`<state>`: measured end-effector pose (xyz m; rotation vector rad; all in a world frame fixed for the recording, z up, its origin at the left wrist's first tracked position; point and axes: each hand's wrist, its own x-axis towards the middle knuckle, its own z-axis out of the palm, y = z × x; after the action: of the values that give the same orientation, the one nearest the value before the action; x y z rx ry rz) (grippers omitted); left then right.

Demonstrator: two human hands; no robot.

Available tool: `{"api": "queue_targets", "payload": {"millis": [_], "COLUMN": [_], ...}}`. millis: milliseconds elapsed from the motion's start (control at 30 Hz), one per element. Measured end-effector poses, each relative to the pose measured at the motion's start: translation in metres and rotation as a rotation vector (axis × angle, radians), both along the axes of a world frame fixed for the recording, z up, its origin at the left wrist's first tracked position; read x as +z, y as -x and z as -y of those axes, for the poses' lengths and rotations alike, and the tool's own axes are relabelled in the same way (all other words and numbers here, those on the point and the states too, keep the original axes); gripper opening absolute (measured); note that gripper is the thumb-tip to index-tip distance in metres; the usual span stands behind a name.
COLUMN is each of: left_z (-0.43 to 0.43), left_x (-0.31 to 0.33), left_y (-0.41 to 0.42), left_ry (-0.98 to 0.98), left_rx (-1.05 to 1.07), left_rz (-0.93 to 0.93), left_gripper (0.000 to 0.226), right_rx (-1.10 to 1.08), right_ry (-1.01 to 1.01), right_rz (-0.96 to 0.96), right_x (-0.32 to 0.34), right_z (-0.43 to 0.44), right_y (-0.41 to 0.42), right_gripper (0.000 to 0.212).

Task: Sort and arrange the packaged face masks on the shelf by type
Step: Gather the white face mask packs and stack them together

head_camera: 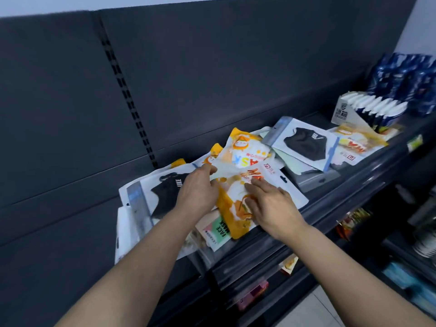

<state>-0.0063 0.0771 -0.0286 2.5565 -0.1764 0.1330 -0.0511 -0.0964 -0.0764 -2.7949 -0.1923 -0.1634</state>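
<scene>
Mask packs lie jumbled on the dark shelf (349, 185). My left hand (198, 187) pinches the edge of an orange-and-white mask pack (236, 208) in the middle of the pile. My right hand (271, 206) lies flat on that same pack, fingers straight. Left of my hands lies a clear pack with a black mask (162, 190). Another black-mask pack (304, 143) sits further right, past a second orange cartoon pack (245, 152). A green "FACE MASK" pack (217, 232) pokes out at the front edge. A further orange pack (354, 142) lies at the right.
A white box of white sachets (368, 109) and blue packs (405, 76) stand at the shelf's right end. The dark back panel (212, 67) rises behind. Lower shelves (354, 223) at the right hold more goods. The pile overhangs the shelf's front edge.
</scene>
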Motion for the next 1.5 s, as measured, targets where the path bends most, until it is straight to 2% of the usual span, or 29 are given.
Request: {"api": "queue_targets", "payload": {"millis": [100, 400, 500, 633, 733, 833, 900, 967, 1067, 1133, 1167, 1233, 1333, 1500], "left_z": [0.016, 0.076, 0.098, 0.124, 0.148, 0.177, 0.196, 0.211, 0.228, 0.235, 0.238, 0.243, 0.243, 0.187], "left_x": [0.001, 0.008, 0.007, 0.007, 0.004, 0.002, 0.002, 0.0, -0.001, -0.005, -0.006, -0.011, -0.011, 0.01], "left_y": [-0.015, -0.063, -0.067, -0.082, -0.091, -0.095, -0.098, -0.101, -0.104, -0.112, -0.114, -0.114, -0.105, -0.092], "left_ry": [0.0, -0.006, -0.03, -0.029, 0.166, 0.432, 0.484, 0.522, 0.602, 0.712, 0.749, 0.709, 0.624, 0.481], "left_rx": [-0.023, -0.153, -0.196, -0.139, -0.103, -0.011, 0.055, 0.128, 0.19, 0.265, 0.279, 0.26, 0.269, 0.495], "left_rz": [-0.006, -0.012, -0.034, -0.069, -0.194, -0.402, -0.447, -0.448, -0.346, -0.266, -0.249, -0.247, -0.18, 0.137], "left_gripper": [0.035, 0.036, 0.037, 0.033, 0.018, 0.019, 0.005, 0.009, 0.025, 0.059, 0.064, 0.045, 0.03, 0.015], "right_rx": [-0.021, -0.262, -0.309, -0.289, -0.248, -0.221, -0.21, -0.189, -0.113, -0.069, -0.058, -0.03, 0.045, 0.152], "right_ry": [-0.012, 0.079, 0.049, 0.044, 0.066, 0.091, 0.074, 0.023, 0.071, 0.065, 0.043, -0.012, -0.09, -0.09], "right_rz": [0.05, 0.076, 0.049, 0.048, 0.053, 0.057, 0.069, 0.054, 0.065, 0.106, 0.121, 0.152, 0.181, 0.227], "right_x": [0.002, 0.02, 0.013, 0.008, 0.008, 0.008, 0.009, 0.007, 0.0, 0.0, 0.002, 0.006, 0.013, 0.024], "right_z": [0.011, 0.074, 0.089, 0.117, 0.146, 0.176, 0.196, 0.207, 0.213, 0.218, 0.22, 0.221, 0.217, 0.19], "right_y": [-0.011, -0.029, -0.039, -0.065, -0.085, -0.103, -0.116, -0.125, -0.13, -0.13, -0.13, -0.129, -0.129, -0.129], "right_gripper": [0.045, 0.036, 0.039, 0.048, 0.05, 0.05, 0.046, 0.042, 0.044, 0.045, 0.046, 0.046, 0.043, 0.036]}}
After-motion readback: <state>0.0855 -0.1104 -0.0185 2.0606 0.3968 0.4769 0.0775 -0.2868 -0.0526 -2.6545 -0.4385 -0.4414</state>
